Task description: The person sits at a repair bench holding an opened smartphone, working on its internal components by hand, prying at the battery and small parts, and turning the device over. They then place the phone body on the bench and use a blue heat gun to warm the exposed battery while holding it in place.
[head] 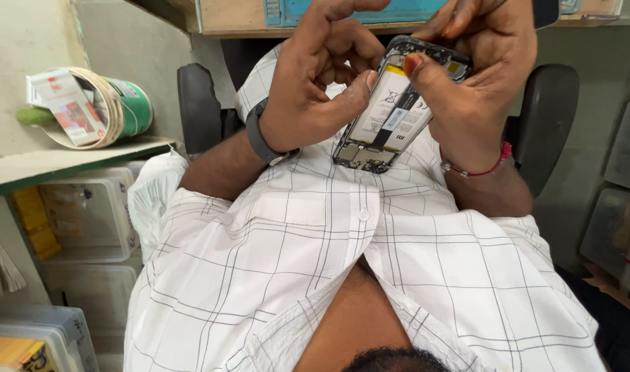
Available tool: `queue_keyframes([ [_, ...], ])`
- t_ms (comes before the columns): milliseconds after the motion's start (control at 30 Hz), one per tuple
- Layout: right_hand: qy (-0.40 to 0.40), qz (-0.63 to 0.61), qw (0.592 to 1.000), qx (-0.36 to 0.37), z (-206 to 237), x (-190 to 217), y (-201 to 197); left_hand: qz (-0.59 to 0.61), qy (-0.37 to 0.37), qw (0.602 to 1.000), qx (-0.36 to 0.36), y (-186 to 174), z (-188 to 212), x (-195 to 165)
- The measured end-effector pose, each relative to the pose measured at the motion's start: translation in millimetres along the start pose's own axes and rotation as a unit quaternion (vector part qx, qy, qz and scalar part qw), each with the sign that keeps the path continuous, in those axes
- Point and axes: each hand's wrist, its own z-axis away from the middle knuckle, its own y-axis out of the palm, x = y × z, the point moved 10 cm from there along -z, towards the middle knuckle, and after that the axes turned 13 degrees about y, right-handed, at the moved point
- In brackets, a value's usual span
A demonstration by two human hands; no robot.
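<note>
White checked shirt fills the near view. Black chair behind the person, armrests showing left and right. Clear bins stacked at left under a shelf; tape roll on it. Left hand, grey wristband, and right hand, red thread at the wrist, both closed on an opened phone, back off, white battery exposed. Phone held tilted, far centre, above the lap; both thumbs press the battery.

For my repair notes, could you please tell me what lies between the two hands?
The head view shows an opened phone, its white battery exposed, held between the left hand and right hand.
</note>
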Motion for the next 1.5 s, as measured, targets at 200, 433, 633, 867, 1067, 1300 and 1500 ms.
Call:
queue_keyframes([
  [200,0.005,0.002,1.0,0.004,-4.2,9.8,4.9,-0.01,-0.013,1.0,-0.013,-1.4,-10.1,-5.7],
  [433,0.015,0.004,1.0,0.009,-1.2,14.5,3.9,-0.07,0.016,0.997,0.012,0.0,-23.5,-17.8],
  [633,-0.009,0.023,0.999,0.021,4.9,13.4,3.9,-0.122,0.059,0.99,0.03,2.6,-27.7,-28.7],
  [867,0.02,0.054,0.998,0.026,9.1,24.8,16.9,-0.164,0.088,0.982,0.011,-2.0,-28.6,-43.4],
  [1067,-0.269,0.337,0.899,-0.076,36.5,78.8,40.0,-0.169,0.096,0.981,-0.006,-9.3,-24.4,-55.5],
  [1300,-0.391,0.472,0.786,-0.085,65.2,72.8,62.0,-0.17,0.069,0.983,-0.004,-13.4,-19.8,-56.0],
  [1500,-0.406,0.498,0.762,-0.082,59.6,64.1,66.7,-0.208,0.074,0.975,-0.011,-15.0,-20.7,-59.7],
])
